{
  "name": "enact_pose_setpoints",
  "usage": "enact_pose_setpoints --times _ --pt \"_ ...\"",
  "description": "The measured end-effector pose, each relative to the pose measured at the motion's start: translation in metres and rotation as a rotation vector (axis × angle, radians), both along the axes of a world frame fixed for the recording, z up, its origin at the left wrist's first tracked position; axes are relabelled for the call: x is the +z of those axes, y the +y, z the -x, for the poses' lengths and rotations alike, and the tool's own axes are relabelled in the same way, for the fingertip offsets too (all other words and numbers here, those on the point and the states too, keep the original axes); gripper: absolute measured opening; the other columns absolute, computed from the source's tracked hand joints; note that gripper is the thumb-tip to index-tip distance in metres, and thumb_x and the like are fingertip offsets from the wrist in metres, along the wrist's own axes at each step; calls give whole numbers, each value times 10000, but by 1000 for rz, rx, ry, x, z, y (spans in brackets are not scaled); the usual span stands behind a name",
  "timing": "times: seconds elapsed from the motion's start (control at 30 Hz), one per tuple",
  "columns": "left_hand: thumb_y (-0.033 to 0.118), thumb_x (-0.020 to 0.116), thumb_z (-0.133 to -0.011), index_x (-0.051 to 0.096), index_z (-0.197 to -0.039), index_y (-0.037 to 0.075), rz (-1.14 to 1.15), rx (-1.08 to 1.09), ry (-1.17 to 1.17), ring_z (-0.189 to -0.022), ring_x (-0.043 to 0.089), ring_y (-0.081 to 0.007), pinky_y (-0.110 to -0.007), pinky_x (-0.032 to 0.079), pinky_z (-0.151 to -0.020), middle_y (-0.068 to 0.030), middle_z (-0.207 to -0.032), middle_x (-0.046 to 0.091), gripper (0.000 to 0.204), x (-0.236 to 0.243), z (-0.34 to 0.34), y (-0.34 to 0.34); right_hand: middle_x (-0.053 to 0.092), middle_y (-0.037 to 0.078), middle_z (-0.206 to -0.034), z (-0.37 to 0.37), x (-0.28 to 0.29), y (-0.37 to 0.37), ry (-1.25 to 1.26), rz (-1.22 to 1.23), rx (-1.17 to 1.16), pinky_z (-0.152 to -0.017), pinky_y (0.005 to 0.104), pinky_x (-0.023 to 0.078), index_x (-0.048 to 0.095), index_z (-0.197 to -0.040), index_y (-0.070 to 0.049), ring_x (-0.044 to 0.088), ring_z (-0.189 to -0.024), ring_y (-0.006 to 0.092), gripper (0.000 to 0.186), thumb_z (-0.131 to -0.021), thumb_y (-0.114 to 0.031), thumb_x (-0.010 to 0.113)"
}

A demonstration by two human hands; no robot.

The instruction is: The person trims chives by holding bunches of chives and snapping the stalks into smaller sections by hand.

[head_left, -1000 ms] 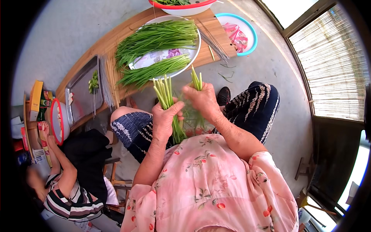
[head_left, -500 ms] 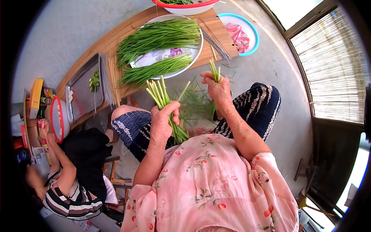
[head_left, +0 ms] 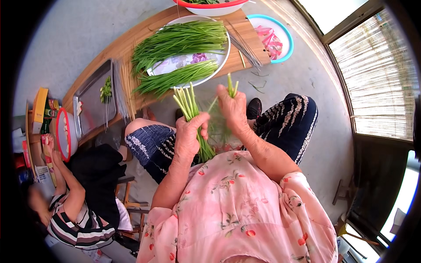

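Observation:
My left hand point(head_left: 190, 133) grips a bundle of long green chive stalks point(head_left: 188, 101), pale ends upward, the leaves hanging toward my lap. My right hand point(head_left: 232, 109) is closed on a smaller bunch point(head_left: 230, 84) of the same stalks, to the right of the bundle. A blurred single strand crosses between my hands, with smeared green below. Beyond them a white oval platter point(head_left: 158, 69) with a purple flower pattern holds two piles of chives point(head_left: 177, 41), lying on the wooden table.
A steel tray point(head_left: 90, 116) with chopped greens, skewers point(head_left: 123, 87), red-rimmed bowls point(head_left: 66, 133) and a blue-rimmed basin point(head_left: 285, 37) with pink plastic surround my area. At the lower left another person point(head_left: 83, 221) sits on a stool. A blind point(head_left: 370, 74) hangs at the right.
Over the last second my right hand moved right, then back left toward the bundle, still holding its small bunch. My left hand keeps hold of its bundle with slight shifts.

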State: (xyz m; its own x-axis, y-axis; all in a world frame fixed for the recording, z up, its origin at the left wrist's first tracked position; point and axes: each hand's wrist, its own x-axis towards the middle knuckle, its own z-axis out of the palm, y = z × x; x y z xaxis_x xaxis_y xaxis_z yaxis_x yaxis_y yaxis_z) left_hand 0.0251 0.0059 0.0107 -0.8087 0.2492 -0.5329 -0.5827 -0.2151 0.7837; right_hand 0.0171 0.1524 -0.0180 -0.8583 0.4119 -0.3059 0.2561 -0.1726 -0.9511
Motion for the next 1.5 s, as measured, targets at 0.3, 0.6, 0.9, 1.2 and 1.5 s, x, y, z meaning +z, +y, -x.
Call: enact_pose_setpoints --times 0.3,0.6,0.9,1.2,1.5 --pt "179 658 -824 601 -876 0 8 1 31 -508 516 -123 -256 443 -444 -46 -663 564 195 -6 7 -1 520 -8 -576 -4 23 15 -18 387 370 -376 208 302 623 -792 -22 419 -428 64 204 -822 -211 694" --pt "218 628 -862 577 -1013 -17 -24 -164 -99 -544 613 -184 -309 520 -473 -146 -772 634 283 -2 25 -15 628 128 -824 37 1 81 180 507 218 -414 226 387 569 -911 17 561 -554 128 180 -902 -162 560" --pt "197 618 -863 575 -1011 -42 -18 -257 -130 -539 618 -197 -328 510 -465 -177 -774 641 284 -5 25 -24 646 177 -854 55 3 129 271 535 132 -444 246 433 527 -951 28 591 -585 150 163 -932 -130 489" --pt "132 648 -817 580 -955 -67 6 -346 -85 -516 552 -151 -299 457 -463 -115 -703 610 251 -9 22 -28 643 176 -881 59 9 147 295 530 7 -486 246 434 551 -972 10 575 -625 167 174 -929 -154 513" --pt "138 629 -804 615 -899 -19 17 70 -66 -489 489 -110 -260 412 -459 -61 -686 593 184 -25 19 -34 634 137 -813 50 18 163 554 329 -243 -564 277 458 557 -905 0 561 -629 164 204 -929 -201 529"
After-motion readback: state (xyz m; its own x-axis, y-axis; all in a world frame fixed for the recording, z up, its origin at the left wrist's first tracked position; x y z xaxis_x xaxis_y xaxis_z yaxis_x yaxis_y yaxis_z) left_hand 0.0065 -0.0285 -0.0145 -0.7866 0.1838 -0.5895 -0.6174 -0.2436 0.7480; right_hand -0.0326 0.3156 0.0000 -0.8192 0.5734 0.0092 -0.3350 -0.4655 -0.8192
